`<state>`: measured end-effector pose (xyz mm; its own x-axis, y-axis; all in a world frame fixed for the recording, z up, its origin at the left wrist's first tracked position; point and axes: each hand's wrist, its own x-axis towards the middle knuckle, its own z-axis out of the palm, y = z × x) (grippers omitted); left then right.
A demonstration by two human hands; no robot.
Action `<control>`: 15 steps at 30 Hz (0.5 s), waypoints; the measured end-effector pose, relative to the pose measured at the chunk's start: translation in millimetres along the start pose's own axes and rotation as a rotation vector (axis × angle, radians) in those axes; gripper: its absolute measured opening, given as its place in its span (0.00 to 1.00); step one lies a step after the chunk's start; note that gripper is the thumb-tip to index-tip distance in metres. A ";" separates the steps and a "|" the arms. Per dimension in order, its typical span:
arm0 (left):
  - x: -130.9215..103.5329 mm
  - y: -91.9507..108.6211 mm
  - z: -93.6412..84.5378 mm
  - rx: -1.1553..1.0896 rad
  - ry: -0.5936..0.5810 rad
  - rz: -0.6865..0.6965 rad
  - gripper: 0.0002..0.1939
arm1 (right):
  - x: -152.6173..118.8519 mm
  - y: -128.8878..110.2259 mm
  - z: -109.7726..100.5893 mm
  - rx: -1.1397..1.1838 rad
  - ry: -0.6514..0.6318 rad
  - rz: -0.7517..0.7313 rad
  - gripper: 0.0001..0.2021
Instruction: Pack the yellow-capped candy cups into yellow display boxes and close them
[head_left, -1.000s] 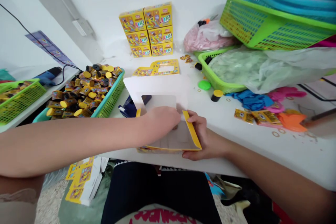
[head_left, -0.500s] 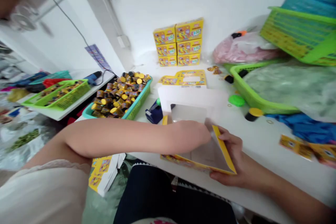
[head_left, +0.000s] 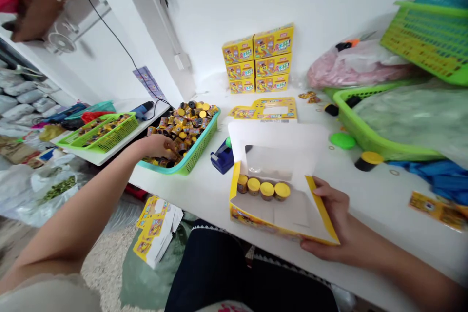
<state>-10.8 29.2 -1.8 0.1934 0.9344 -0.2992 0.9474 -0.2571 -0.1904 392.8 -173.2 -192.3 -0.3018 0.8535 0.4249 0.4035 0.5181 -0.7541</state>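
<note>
My left hand (head_left: pixel 160 147) reaches into the turquoise and green basket (head_left: pixel 199 151), which is heaped with small tubs (head_left: pixel 183 126) with yellow or black ends. Its fingers curl down around a tub in the pile, their tips partly hidden. At the right end of an open yellow cardboard box (head_left: pixel 270 226), my right hand (head_left: pixel 331 219) grips the side wall, thumb toward the front and fingers behind. Several yellow-lidded tubs (head_left: pixel 267 191) stand in a row inside the box along its back left. The box's white lid flap (head_left: pixel 310 141), with a window, is raised.
Stacked yellow boxes (head_left: pixel 258 61) stand against the wall, a flat carton (head_left: pixel 274 108) before them. A blue tape dispenser (head_left: pixel 222 157) sits between basket and box. At right are a green basket (head_left: pixel 341 107), a green lid (head_left: pixel 342 140) and a single tub (head_left: pixel 368 161). Folded cartons (head_left: pixel 157 229) lie below the table's edge.
My left hand has left the box and moved left into the tub basket, uncovering the row of tubs. My right hand still holds the box. The view has shifted slightly left.
</note>
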 end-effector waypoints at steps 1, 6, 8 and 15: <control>-7.3 0.8 -1.6 0.000 0.048 -0.010 0.22 | 0.6 -1.2 -0.1 0.020 -0.009 -0.007 0.49; -61.6 56.7 -26.1 -0.275 0.404 0.281 0.24 | 3.8 -7.1 -1.1 0.071 -0.020 0.005 0.47; -78.4 101.8 -27.9 -0.338 0.412 0.674 0.20 | 5.0 -8.3 -1.0 0.094 -0.031 -0.006 0.46; -64.8 233.9 15.7 -0.194 0.145 0.933 0.20 | 6.0 -11.5 1.6 0.178 -0.020 -0.011 0.44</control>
<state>194.2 -95.3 -41.6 0.9075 0.3992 -0.1309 0.4194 -0.8788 0.2276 385.0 -174.2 -181.9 -0.3231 0.8458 0.4246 0.2411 0.5074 -0.8273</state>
